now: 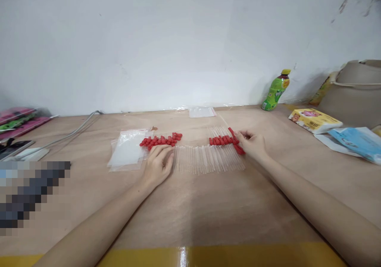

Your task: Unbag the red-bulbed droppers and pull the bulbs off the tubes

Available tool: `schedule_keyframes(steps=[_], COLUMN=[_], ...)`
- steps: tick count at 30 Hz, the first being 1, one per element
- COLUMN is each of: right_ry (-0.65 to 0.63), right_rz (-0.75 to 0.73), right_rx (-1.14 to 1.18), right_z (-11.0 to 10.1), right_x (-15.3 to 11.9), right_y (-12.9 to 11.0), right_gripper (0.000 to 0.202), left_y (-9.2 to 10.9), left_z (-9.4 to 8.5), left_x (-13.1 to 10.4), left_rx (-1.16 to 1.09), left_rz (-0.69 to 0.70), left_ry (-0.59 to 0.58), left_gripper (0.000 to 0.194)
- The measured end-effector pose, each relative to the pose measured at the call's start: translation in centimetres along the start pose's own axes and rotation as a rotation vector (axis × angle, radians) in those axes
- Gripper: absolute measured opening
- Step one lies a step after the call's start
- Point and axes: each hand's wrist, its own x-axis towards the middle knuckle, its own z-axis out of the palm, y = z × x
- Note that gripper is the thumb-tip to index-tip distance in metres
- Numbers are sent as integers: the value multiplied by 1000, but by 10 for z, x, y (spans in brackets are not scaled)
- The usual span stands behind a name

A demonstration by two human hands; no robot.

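Note:
My right hand [249,143] pinches a dropper by its red rubber bulb [231,132]; a thin clear tube seems to point up and left from it. Beneath and beside these fingers lies a row of red-bulbed droppers [220,140], their clear stems pointing to the wall. Loose clear tubes [205,159] lie side by side between my hands. At the left end of that row is my left hand [158,164], fingers curled and thumb near the index fingertip; what they hold, if anything, is hidden. Just beyond it sits a pile of red rubber bulbs [160,140].
Clear zip bags [127,149] are stacked left of the bulbs, with another bag [202,112] by the wall. A green bottle [275,91], a yellow tissue pack [315,120], a blue packet [357,142] and a beige bucket [354,96] stand right. A grey cable [74,131] crosses the left.

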Motion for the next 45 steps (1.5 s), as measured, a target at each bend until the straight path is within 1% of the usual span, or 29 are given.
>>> schedule_keyframes(steps=[1, 3, 4, 5, 7, 8, 10, 12, 14, 16, 18, 20, 22, 24, 25, 29, 31, 37, 41, 45], right_ry=[26, 67, 58, 18, -36, -51, -68, -89, -117, -148, -145, -90, -45, -49, -58, -44, -44, -71, -73, -44], right_rz=[-64, -280, -431, -590, -820, -902, -1005, -1057, -1090, -1113, -1108, -1077, -1061, -1086, -1105, -1171, -1196, -1296, -1336, -1389], right_rx=[5, -50, -69, -77, -104, -126, -167, -196, -212, -236, -265, -296, -322, -341, -343, -304, -285, -222, -219, -242], right_z=[1, 4, 6, 8, 11, 13, 15, 17, 18, 18, 17, 18, 21, 26, 29, 38, 39, 36, 33, 29], right_x=[-6, -20, -28, -36, -49, -55, -63, -68, -71, -72, -73, -74, -75, -76, -76, -77, -78, -78, -78, -78], right_y=[-4, -15, -20, -26, -36, -40, -45, -46, -45, -46, -49, -55, -60, -62, -62, -57, -55, -56, -56, -55], right_gripper=[46, 35, 28, 23, 15, 13, 11, 10, 10, 11, 13, 14, 20, 28, 27, 11, 9, 11, 13, 14], left_y=[1, 5, 7, 10, 16, 18, 24, 28, 30, 31, 32, 34, 35, 37, 38, 40, 40, 39, 38, 40], left_z=[0, -1, 0, 0, 2, 3, 6, 8, 10, 13, 15, 16, 18, 20, 21, 22, 21, 20, 18, 13], left_x=[2, 4, 5, 5, 5, 5, 4, 4, 3, 3, 3, 2, 2, 1, 1, 0, -1, -3, -4, -4], left_rx=[27, 84, 113, 138, 173, 184, 193, 191, 174, 146, 118, 101, 87, 75, 70, 59, 39, -23, -52, -57], left_rz=[55, 154, 198, 241, 313, 343, 400, 460, 509, 528, 522, 511, 508, 515, 520, 538, 544, 527, 525, 508], left_ry=[18, 30, 25, 14, -26, -47, -82, -100, -99, -97, -90, -79, -67, -63, -64, -88, -97, -127, -116, -136], left_gripper=[23, 30, 33, 36, 40, 40, 39, 34, 24, 16, 13, 12, 12, 13, 13, 13, 13, 13, 13, 13])
